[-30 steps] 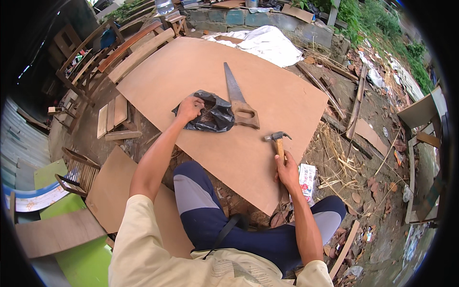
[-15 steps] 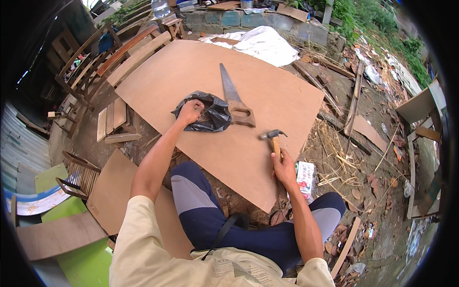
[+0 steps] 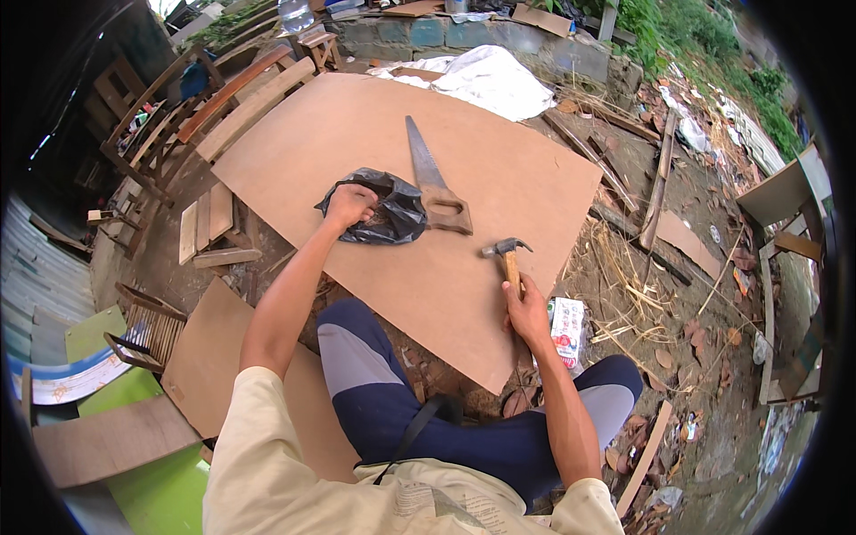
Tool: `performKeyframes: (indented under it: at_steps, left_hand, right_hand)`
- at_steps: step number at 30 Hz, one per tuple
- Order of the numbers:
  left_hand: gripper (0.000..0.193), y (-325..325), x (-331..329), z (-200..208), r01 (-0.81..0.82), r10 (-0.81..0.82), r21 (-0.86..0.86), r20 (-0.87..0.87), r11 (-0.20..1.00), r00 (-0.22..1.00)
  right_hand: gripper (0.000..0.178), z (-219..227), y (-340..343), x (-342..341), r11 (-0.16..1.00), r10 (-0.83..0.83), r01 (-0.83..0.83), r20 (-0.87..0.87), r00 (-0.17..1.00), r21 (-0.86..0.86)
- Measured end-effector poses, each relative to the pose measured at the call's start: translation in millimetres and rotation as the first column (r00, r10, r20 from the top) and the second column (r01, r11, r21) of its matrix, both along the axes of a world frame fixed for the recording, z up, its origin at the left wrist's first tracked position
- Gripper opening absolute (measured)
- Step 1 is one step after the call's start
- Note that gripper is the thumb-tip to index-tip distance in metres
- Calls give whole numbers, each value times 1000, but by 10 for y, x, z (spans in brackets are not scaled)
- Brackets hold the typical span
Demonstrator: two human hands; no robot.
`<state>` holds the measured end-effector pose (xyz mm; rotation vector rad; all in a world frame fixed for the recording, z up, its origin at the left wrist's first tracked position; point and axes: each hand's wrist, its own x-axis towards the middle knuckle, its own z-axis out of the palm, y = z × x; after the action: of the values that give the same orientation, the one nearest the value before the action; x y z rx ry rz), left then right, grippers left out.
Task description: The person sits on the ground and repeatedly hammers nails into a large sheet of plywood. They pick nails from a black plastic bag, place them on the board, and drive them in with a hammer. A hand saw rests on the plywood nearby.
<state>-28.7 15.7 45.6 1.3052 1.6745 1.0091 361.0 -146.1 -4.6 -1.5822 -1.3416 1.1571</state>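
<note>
Left hand: we have our left hand (image 3: 354,207) at the mouth of the black plastic bag (image 3: 401,214), fingers curled; we cannot tell whether they pinch anything.
Right hand: our right hand (image 3: 526,310) is wrapped round the wooden handle of the hammer (image 3: 511,260).
Hammer head: we see it just beyond the right hand's fingers, claw toward the right.
Handsaw (image 3: 437,189): right of our left hand, its handle just beside the bag, blade pointing away from us.
Brown board (image 3: 303,134): beneath bag and saw, spreading beyond both hands.
White pack (image 3: 568,323): just right of our right hand.
</note>
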Motion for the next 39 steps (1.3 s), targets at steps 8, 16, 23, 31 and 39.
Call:
performKeyframes:
  at_steps: [8,16,23,31,39]
  left_hand:
    - [19,-1113,1312,-246,-45,-51,330,276,943,960]
    - [20,-2007,2584,-624,18,-65,120,406,993,912]
    - [19,-2107,2893,-567,-168,105,58,569,984,815]
    - [22,-2071,2997,-568,-231,188,10,551,973,813]
    - [22,-2084,2883,-680,11,-47,98,371,995,928]
  right_hand:
    - [40,189,-87,55,994,-26,10,-153,988,-105]
    - [28,316,-304,12,983,-173,147,-312,934,-107]
    - [23,277,-376,126,982,-191,176,-409,892,-73]
    - [32,372,-415,220,993,-114,111,-225,968,-29]
    - [35,337,-393,345,990,-138,140,-56,989,19]
